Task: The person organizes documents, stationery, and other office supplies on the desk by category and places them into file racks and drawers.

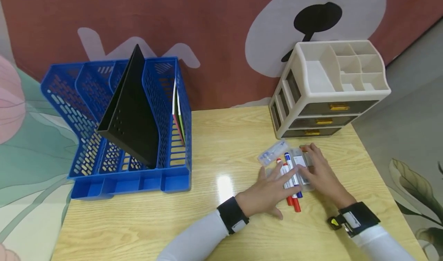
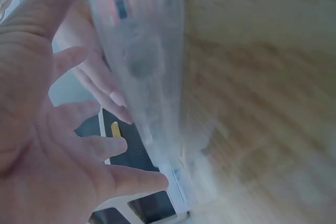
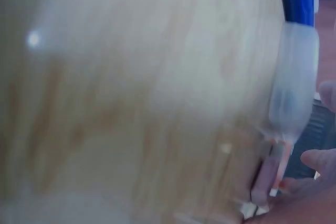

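Two open hands close in on a cluster of markers and clear cases

Clock directions are from the middle of the head view, with twelve at the far edge. The cluster lies on a pale wood-grain tabletop (image 1: 214, 149) at four o'clock: white-barrelled markers (image 1: 290, 165) with red or blue ends, bunched side by side.

Taking the markers as a new centre, the left hand (image 1: 268, 191) is at eight o'clock, fingers widely spread and nearly straight, reaching across them without curling round any. The right hand (image 1: 321, 173) is at three o'clock, its fingers extended and slightly bent along a clear case with a white label (image 1: 300, 161), thumb over the case, no fingers wrapped round it. A smaller clear case (image 1: 273, 152) lies at eleven o'clock, just beside the markers.

From the middle of the view again, a cream drawer unit (image 1: 339, 96) with three dark drawers stands between two and three o'clock. At nine o'clock is a blue file rack (image 1: 176, 181), holding a tilted black folder (image 1: 135, 116) and thin booklets (image 1: 174, 105).
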`<action>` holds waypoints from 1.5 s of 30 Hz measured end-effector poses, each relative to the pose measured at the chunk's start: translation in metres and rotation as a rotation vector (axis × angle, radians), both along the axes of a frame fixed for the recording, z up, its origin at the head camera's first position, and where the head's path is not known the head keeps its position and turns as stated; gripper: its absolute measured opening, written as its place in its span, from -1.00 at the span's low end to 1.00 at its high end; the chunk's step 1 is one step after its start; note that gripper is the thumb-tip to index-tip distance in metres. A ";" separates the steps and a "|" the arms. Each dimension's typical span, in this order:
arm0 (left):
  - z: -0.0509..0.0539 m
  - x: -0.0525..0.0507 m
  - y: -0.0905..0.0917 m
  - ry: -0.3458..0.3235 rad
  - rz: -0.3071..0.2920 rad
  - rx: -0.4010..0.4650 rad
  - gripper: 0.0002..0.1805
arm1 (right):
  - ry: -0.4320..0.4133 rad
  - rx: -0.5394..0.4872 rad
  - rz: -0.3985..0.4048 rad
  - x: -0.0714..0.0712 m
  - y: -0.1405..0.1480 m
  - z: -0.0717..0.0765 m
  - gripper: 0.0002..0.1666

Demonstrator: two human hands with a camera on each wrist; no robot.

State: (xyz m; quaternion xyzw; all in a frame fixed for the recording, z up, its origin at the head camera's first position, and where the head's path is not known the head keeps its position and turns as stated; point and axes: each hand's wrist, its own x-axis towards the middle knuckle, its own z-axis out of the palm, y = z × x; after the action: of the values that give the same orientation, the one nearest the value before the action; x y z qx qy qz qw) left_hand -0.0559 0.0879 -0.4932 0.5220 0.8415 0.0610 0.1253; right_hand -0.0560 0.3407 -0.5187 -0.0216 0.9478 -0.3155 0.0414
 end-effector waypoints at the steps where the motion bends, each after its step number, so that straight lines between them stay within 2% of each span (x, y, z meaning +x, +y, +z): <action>1: 0.000 0.000 0.001 -0.007 -0.006 -0.004 0.23 | 0.008 0.002 0.000 0.000 -0.001 -0.001 -0.16; 5: -0.002 0.000 0.004 -0.014 -0.020 -0.016 0.16 | 0.037 0.016 0.007 0.001 -0.004 -0.003 -0.16; 13: 0.000 -0.002 0.003 -0.019 -0.003 -0.065 -0.14 | -0.026 0.046 -0.003 0.003 -0.008 -0.003 -0.14; 16: 0.000 -0.002 0.002 -0.037 0.017 -0.075 -0.19 | -0.009 0.050 0.009 0.003 -0.009 -0.004 -0.16; 24: -0.002 -0.004 -0.012 -0.026 0.073 -0.065 -0.25 | 0.031 0.054 0.069 0.000 -0.024 0.001 -0.20; 33: -0.004 -0.010 -0.034 0.025 0.122 -0.037 -0.20 | 0.000 0.037 0.124 -0.006 -0.042 0.000 -0.19; 39: -0.004 -0.018 -0.049 -0.005 0.190 -0.024 -0.19 | 0.006 0.044 0.160 -0.011 -0.056 -0.001 -0.17; 45: -0.005 -0.027 -0.063 -0.014 0.265 -0.011 -0.20 | -0.031 0.039 0.180 -0.017 -0.070 -0.001 -0.14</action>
State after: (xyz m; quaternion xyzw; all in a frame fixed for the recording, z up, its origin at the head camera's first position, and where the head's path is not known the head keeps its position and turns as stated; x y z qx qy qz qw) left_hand -0.0830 0.0246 -0.4977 0.4049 0.9026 0.0762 0.1249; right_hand -0.0731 0.2707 -0.5193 -0.1008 0.9472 -0.2923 0.0846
